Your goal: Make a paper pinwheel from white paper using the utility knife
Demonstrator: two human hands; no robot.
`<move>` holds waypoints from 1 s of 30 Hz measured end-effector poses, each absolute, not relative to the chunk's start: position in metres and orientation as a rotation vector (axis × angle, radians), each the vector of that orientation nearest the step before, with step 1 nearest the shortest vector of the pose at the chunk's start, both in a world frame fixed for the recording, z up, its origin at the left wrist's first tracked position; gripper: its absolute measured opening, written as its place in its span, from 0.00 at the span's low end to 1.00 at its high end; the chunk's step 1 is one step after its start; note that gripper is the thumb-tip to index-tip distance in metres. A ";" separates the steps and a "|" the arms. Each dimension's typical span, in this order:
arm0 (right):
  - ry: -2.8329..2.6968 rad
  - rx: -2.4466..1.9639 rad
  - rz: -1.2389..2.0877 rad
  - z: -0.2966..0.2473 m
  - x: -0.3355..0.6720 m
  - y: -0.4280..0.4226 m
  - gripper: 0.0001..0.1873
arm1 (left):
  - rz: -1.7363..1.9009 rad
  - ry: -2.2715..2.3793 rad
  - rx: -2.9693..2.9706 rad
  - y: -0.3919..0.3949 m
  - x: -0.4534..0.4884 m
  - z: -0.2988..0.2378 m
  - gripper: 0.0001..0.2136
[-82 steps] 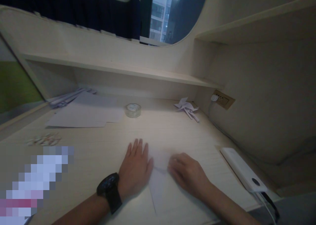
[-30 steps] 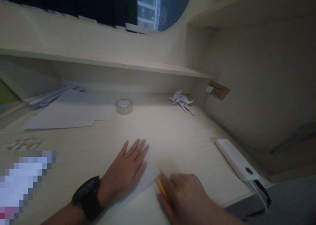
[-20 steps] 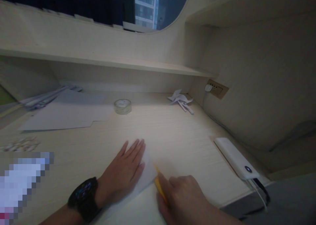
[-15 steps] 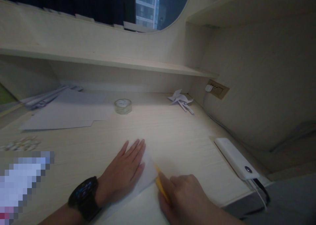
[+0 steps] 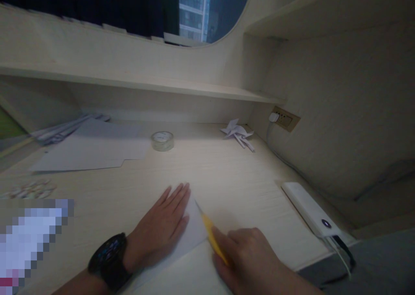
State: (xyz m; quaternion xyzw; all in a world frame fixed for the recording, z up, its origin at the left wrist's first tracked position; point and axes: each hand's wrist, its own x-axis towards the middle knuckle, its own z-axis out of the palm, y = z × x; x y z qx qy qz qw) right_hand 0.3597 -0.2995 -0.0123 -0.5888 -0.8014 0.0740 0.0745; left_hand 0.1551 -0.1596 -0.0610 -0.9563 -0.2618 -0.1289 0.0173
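My left hand (image 5: 165,226) lies flat, fingers stretched forward, on a folded-looking white sheet of paper (image 5: 196,226) near the front of the desk. A dark watch (image 5: 108,260) is on that wrist. In my right hand (image 5: 246,252) is a yellow utility knife (image 5: 214,243), with the fingers closed around its handle. Its thin blade points forward and left, lying along the right edge of the sheet. The hand covers the back of the knife. Much of the paper is hidden under my left hand and forearm.
Behind are loose white sheets (image 5: 94,144), a roll of clear tape (image 5: 162,141) and paper pinwheels (image 5: 238,133). A white power bank (image 5: 306,208) with cables lies at the right. Small light pieces (image 5: 30,189) and a blurred-out object (image 5: 29,243) are at the left.
My right hand has shifted slightly to the right with the knife, and the thin blade now shows against the paper's edge. My left hand stays flat on the sheet.
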 end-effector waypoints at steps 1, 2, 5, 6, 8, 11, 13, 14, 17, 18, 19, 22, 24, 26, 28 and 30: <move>-2.409 -1.769 0.217 -0.012 0.360 -0.300 0.12 | -0.416 -0.815 -2.972 -0.159 0.154 -0.061 0.26; -2.414 -1.771 0.216 -0.011 0.361 -0.299 0.12 | -0.431 -0.811 -2.973 -0.159 0.154 -0.062 0.26; -2.428 -1.777 0.216 -0.010 0.362 -0.298 0.13 | -0.462 -0.796 -2.972 -0.159 0.153 -0.063 0.26; -2.437 -1.777 0.220 -0.009 0.362 -0.297 0.13 | -0.463 -0.797 -2.968 -0.159 0.153 -0.064 0.26; -2.456 -1.764 0.225 -0.009 0.362 -0.296 0.13 | -0.446 -0.821 -2.956 -0.158 0.154 -0.066 0.26; -2.478 -1.736 0.231 -0.009 0.363 -0.295 0.12 | -0.460 -0.847 -2.947 -0.158 0.154 -0.068 0.26; -2.482 -1.728 0.212 -0.010 0.363 -0.294 0.13 | -0.491 -0.848 -2.950 -0.158 0.154 -0.068 0.26; -2.485 -1.728 0.187 -0.011 0.364 -0.293 0.13 | -0.505 -0.844 -2.951 -0.158 0.154 -0.068 0.26; -2.503 -1.729 0.093 -0.012 0.365 -0.290 0.13 | -0.499 -0.853 -2.950 -0.159 0.155 -0.067 0.26; -2.511 -1.732 0.075 -0.011 0.365 -0.288 0.13 | -0.485 -0.860 -2.949 -0.159 0.155 -0.066 0.26; -2.519 -1.733 0.069 -0.010 0.364 -0.286 0.13 | -0.476 -0.865 -2.947 -0.160 0.155 -0.066 0.26; -2.537 -1.738 0.086 -0.006 0.363 -0.281 0.12 | -0.470 -0.880 -2.939 -0.160 0.157 -0.065 0.26; -2.548 -1.735 0.085 -0.005 0.362 -0.278 0.12 | -0.465 -0.878 -2.938 -0.160 0.157 -0.066 0.26; -2.548 -1.733 0.057 -0.005 0.361 -0.276 0.13 | -0.458 -0.879 -2.934 -0.160 0.158 -0.066 0.26; -2.551 -1.732 0.030 -0.006 0.360 -0.274 0.13 | -0.454 -0.892 -2.928 -0.160 0.158 -0.067 0.26; -2.554 -1.740 0.013 -0.007 0.360 -0.273 0.13 | -0.454 -0.902 -2.923 -0.160 0.158 -0.067 0.26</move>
